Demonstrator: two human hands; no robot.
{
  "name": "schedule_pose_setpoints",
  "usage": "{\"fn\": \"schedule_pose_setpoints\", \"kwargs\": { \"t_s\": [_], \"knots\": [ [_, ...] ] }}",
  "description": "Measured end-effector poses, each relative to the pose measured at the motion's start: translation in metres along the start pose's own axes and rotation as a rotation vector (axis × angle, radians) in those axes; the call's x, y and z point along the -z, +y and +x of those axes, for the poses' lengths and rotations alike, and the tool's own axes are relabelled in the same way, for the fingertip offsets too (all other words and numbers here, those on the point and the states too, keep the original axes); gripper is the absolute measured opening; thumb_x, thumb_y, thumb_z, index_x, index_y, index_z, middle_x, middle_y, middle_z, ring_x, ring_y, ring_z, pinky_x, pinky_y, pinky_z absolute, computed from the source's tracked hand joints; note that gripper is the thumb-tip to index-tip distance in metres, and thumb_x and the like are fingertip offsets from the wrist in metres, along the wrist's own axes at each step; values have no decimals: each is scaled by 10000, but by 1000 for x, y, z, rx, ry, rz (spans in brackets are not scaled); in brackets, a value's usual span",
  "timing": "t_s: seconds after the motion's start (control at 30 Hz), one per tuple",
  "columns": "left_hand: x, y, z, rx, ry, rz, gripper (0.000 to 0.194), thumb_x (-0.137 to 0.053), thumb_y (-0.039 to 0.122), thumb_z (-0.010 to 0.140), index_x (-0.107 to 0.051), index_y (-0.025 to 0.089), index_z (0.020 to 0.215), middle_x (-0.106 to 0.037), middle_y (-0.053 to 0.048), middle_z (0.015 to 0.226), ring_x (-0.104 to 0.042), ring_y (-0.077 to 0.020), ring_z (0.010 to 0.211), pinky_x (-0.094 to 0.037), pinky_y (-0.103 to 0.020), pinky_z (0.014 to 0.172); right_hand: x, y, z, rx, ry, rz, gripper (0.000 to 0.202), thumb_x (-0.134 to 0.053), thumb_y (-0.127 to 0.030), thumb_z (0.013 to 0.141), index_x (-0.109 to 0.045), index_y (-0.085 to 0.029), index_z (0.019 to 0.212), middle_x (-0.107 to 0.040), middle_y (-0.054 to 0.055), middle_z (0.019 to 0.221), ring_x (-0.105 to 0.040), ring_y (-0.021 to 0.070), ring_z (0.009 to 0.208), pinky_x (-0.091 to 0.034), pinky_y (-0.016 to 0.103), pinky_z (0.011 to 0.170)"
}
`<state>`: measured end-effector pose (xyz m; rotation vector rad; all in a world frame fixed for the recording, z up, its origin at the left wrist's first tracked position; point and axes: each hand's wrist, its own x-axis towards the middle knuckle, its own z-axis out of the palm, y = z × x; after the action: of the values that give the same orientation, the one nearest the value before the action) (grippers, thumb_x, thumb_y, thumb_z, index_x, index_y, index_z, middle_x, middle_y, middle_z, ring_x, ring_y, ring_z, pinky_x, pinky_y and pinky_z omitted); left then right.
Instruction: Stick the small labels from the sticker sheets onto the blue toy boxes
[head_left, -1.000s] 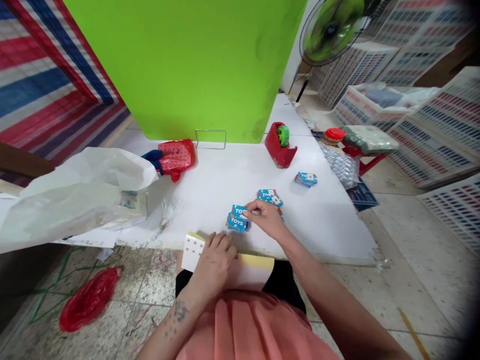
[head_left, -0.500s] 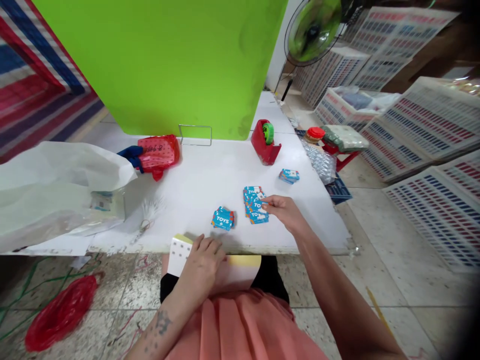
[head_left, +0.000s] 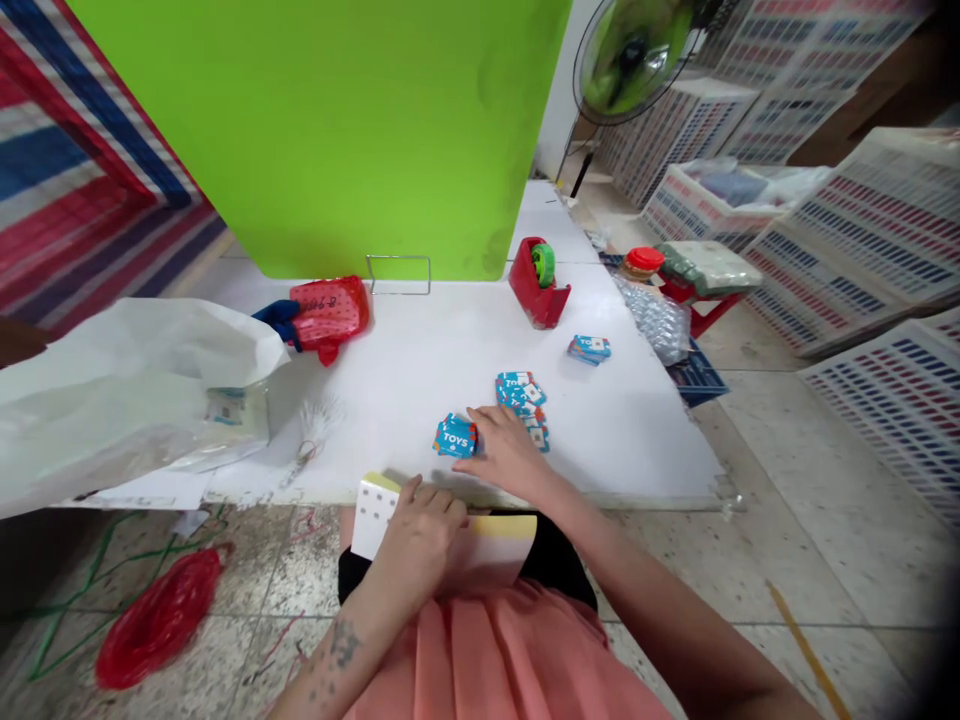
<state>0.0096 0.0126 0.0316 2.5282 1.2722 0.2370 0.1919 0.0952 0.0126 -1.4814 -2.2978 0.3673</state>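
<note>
My left hand (head_left: 421, 535) lies with bent fingers over a white and yellow sheet with small grey marks (head_left: 375, 515), which rests on my lap against the table's front edge. My right hand (head_left: 511, 455) is at the right side of a small stack of blue cards (head_left: 455, 437) printed "TOYS". Its thumb and forefinger are apart, close to the stack's edge. Behind that hand lies a spread pile of the same blue cards (head_left: 520, 389), partly hidden by it. A third small card stack (head_left: 589, 348) sits farther right.
A red tape dispenser (head_left: 538, 285) stands near the green board (head_left: 337, 140). To the left are a red plastic packet (head_left: 330, 312), a white plastic bag (head_left: 142, 390) and a bundle of thin white strands (head_left: 309, 435). White crates (head_left: 847, 240) and a fan (head_left: 634, 55) are beyond the table's right edge.
My right hand has moved left from the spread pile, where it pinched a card, to the stack nearer my left hand. My left hand stays on the sheet. The view has shifted slightly.
</note>
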Motion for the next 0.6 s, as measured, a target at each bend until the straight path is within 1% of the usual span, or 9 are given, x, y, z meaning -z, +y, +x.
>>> {"fn": "schedule_pose_setpoints", "kwargs": {
  "t_s": [0.03, 0.07, 0.1, 0.2, 0.4, 0.5, 0.6],
  "knots": [
    [0, 0, 0, 1, 6, 7, 150, -510, 74, 859, -590, 197, 831, -616, -6, 824, -543, -201, 849, -306, -451, 998, -5, -7, 5, -24, -27, -23, 847, -737, -596, 611, -527, -95, 1260, -573, 166, 1170, -490, 331, 1084, -382, 451, 947],
    [-1, -1, -1, 5, 11, 10, 143, -515, 79, 860, -588, 197, 826, -618, -6, 824, -544, -202, 847, -309, -452, 995, -9, -12, 9, -48, -54, -46, 883, -742, -624, 577, -533, -86, 1246, -574, 176, 1152, -492, 342, 1071, -385, 460, 934],
    [-1, -1, -1, 11, 14, 11, 138, -519, 82, 860, -587, 197, 823, -619, -5, 823, -545, -202, 844, -310, -453, 995, -12, -16, 13, -65, -76, -69, 875, -743, -634, 564, -550, -89, 1221, -579, 178, 1126, -498, 346, 1054, -390, 463, 917],
    [0, -2, -2, 29, 21, 4, 139, -519, 80, 860, -585, 197, 824, -619, -4, 821, -547, -198, 835, -308, -452, 997, -13, -17, 21, -39, -113, -117, 727, -757, -577, 596, -593, -135, 1150, -593, 153, 1054, -518, 329, 1004, -400, 439, 876],
    [4, -3, -2, 48, -1, -38, 170, -489, 78, 877, -602, 202, 847, -624, -8, 836, -555, -194, 851, -302, -445, 1004, -6, -15, 18, 65, -144, -171, 496, -744, -423, 711, -595, -248, 1150, -608, 102, 1014, -546, 290, 970, -387, 405, 857],
    [8, -3, -2, 65, -9, -54, 164, -486, 98, 889, -608, 202, 853, -634, -12, 839, -564, -199, 853, -333, -431, 967, -5, -17, 15, 67, -170, -190, 472, -736, -407, 727, -598, -244, 1148, -614, 100, 1012, -553, 286, 961, -389, 404, 863],
    [14, -2, -2, 99, -29, -30, 142, -478, 163, 911, -604, 192, 851, -642, -32, 828, -575, -216, 825, -399, -394, 826, 0, -17, 11, 64, -189, -155, 556, -747, -418, 710, -578, -219, 1200, -614, 114, 1046, -546, 300, 986, -397, 418, 877]
  ]
}}
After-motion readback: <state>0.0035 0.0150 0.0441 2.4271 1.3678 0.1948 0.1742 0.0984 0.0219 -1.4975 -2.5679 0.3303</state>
